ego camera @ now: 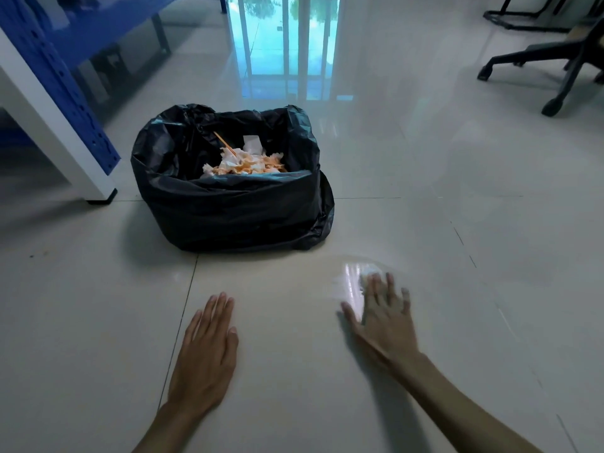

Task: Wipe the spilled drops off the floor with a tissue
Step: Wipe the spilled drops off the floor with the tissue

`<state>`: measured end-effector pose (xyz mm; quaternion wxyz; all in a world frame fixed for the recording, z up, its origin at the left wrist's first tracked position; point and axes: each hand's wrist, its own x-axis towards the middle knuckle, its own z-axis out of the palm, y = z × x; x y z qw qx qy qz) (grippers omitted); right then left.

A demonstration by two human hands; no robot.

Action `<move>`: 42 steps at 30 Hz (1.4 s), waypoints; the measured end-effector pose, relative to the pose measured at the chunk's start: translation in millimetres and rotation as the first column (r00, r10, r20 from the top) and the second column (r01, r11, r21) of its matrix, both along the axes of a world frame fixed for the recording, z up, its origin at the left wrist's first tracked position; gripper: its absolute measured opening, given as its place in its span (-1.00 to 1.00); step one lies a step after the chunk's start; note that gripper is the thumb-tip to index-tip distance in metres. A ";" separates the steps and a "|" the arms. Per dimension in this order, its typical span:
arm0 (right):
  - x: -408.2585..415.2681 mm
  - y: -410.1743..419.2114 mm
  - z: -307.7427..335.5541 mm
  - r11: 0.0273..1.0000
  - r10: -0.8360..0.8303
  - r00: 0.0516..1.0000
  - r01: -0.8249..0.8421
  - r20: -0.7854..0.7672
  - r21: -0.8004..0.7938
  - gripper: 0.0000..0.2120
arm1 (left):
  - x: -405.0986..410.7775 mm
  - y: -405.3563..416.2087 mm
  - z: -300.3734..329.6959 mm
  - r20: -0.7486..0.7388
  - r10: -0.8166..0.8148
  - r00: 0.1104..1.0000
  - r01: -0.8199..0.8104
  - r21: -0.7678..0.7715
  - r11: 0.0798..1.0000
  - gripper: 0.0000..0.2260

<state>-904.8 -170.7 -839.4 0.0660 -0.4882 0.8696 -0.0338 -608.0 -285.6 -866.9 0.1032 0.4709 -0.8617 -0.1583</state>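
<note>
**Right hand pressing tissue into the wet patch, left hand braced**

I see my right hand (384,313) spread flat, fingers splayed, pinning a crumpled white tissue (368,275) against the glossy pale tiled floor (294,371); nothing is gripped, it is pressed down under the palm and fingers. The tissue pokes out just past the fingertips, inside a shiny wet smear (351,282), so I judge a wiping stroke is in hand; motion blur fits that. My left hand (206,348) lies open and empty, palm down, well apart, likely to carry my weight. The bin lined with a black plastic bag (228,204) sits near ahead, handy for discarding the tissue.
</note>
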 end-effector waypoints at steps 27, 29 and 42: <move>-40.2 51.7 4.2 0.965 -0.231 0.973 0.227 -0.013 -0.134 -0.44 | 11.3 -8.7 13.9 -0.023 -0.036 0.999 0.037 0.061 0.997 -0.40; -22.2 15.8 8.2 0.948 -0.233 0.972 0.234 0.031 -0.215 -0.60 | 19.2 -15.6 11.9 0.008 -0.008 1.000 0.007 0.065 0.998 -0.40; 188.0 -90.0 -16.7 0.831 0.535 0.834 -0.490 0.136 -0.262 -0.42 | 31.7 -24.2 7.1 -0.140 -0.049 0.989 0.056 0.045 0.997 -0.53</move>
